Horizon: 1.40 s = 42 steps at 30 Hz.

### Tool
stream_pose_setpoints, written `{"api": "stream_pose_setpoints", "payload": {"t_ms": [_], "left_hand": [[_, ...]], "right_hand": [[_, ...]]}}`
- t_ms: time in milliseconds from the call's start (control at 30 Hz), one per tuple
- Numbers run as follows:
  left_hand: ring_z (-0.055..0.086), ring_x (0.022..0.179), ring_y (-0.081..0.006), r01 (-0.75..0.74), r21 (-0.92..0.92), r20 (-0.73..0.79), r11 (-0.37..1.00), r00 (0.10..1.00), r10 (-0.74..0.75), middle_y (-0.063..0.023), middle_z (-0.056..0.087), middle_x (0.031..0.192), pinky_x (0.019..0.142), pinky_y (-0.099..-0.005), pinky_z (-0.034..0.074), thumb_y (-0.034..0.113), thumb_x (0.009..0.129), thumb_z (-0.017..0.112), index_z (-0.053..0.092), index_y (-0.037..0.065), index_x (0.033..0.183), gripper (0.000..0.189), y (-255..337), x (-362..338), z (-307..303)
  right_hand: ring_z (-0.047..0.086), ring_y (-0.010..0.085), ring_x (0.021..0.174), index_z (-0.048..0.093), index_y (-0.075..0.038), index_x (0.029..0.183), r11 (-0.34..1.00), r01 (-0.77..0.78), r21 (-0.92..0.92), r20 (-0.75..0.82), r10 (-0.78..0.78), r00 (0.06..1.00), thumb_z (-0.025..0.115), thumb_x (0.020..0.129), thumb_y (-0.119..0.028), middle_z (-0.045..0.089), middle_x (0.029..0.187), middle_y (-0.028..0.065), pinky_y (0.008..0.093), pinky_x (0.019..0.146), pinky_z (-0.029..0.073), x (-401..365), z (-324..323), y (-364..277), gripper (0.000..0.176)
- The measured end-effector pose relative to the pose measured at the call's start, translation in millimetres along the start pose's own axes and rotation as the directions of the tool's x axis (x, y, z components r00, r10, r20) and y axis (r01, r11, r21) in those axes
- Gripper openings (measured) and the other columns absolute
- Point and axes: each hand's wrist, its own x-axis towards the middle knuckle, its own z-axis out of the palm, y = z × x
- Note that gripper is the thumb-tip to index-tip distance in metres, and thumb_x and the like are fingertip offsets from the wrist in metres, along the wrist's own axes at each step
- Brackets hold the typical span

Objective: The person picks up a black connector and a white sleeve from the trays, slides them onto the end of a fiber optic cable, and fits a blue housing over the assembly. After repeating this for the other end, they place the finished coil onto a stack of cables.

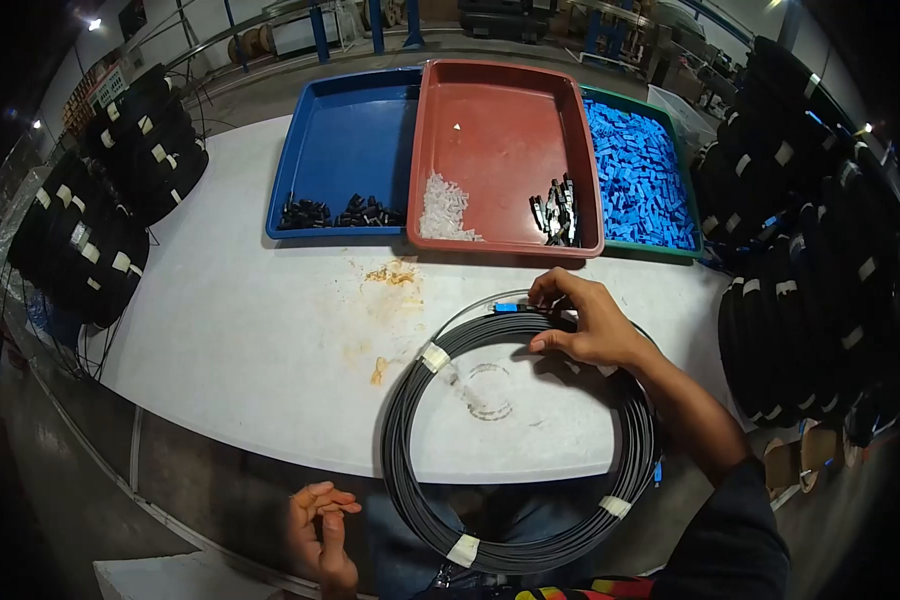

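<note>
A coil of black cable (402, 440), bound with pieces of white tape, lies over the table's front edge, its lower part overhanging. My right hand (588, 325) is at the top of the coil, thumb on the inside and fingers over the outer side, closed on it. Just left of those fingers is a blue connector (512, 308) on a cable end. A second blue connector (658, 473) shows at the coil's right side. My left hand (322, 530) is below the table edge, left of the coil, its fingers loosely bent and apart, with nothing in it.
Along the back of the white table (230, 330) stand a blue tray (355, 110) with black pieces, a red tray (500, 120) with clear and black pieces, and a green tray (698, 235) full of blue pieces. Stacked black coils (80, 240) flank the left, more coils (785, 330) the right.
</note>
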Motion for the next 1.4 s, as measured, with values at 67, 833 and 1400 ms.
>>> {"api": "stream_pose_setpoints", "payload": {"t_ms": [67,833,1400], "left_hand": [[0.064,0.077,-0.0161,-0.018,-0.02,-0.063,1.0,0.998,0.016,-0.0111,0.067,0.087,0.073,-0.028,0.049,0.028,0.099,0.06,0.056,-0.003,0.119,0.037,10,3,2],[0.058,0.057,-0.0092,-0.314,-0.075,-0.043,0.946,0.949,0.311,-0.0113,0.067,0.085,0.054,-0.0193,0.041,0.042,0.065,0.096,0.026,0.005,0.152,0.118,145,1,48],[0.046,0.046,-0.0073,-0.971,0.05,0.487,0.236,0.23,0.843,0.0011,0.067,0.071,0.042,-0.019,0.033,0.011,0.085,0.083,0.054,0.031,0.138,0.063,44,-29,83]], "right_hand": [[0.068,0.0313,0.102,0.059,-0.004,0.116,1.0,-0.001,-0.017,0.019,0.001,1.0,0.095,0.068,-0.025,0.07,0.109,0.0173,0.0403,0.089,0.052,4,0,-2,0.064],[0.065,0.0137,0.092,0.054,-0.011,0.14,0.888,0.385,-0.251,-0.366,-0.456,0.811,0.084,0.07,0.003,0.07,0.109,0.0084,0.0319,0.078,0.056,10,-63,-174,0.077],[0.054,0.0315,0.137,0.053,-0.008,0.145,0.968,0.082,-0.239,0.077,-0.065,0.995,0.064,0.074,0.022,0.054,0.148,0.0154,0.0418,0.112,0.048,-118,-83,-61,0.078]]}}
